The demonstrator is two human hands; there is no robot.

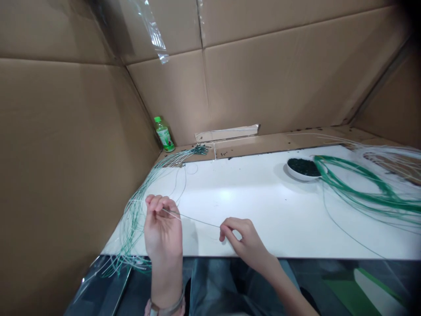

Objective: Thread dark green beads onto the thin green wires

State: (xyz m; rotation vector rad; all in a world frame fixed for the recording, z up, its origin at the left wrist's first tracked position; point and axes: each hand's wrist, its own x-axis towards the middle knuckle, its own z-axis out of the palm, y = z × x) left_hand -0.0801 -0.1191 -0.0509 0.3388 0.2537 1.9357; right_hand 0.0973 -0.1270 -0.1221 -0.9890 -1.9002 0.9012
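My left hand [164,235] is raised palm up over the left part of the white table [250,197], its fingers curled closed around thin strands. A thin green cord [200,222] runs from it, fairly straight, to my right hand [245,240]. There the thumb and forefinger pinch the cord. A short white strand [136,201] sticks out to the left of my left fingers. Beside that hand lies a long bundle of green and white cords [140,197], whose dark green ends [200,149] gather at the back.
A white bowl [304,177] of small dark pieces stands at the back right. Coiled green cords [368,175] and loose white cords [388,151] lie further right. A green bottle [164,137] stands in the back left corner. Cardboard walls [263,83] enclose the table.
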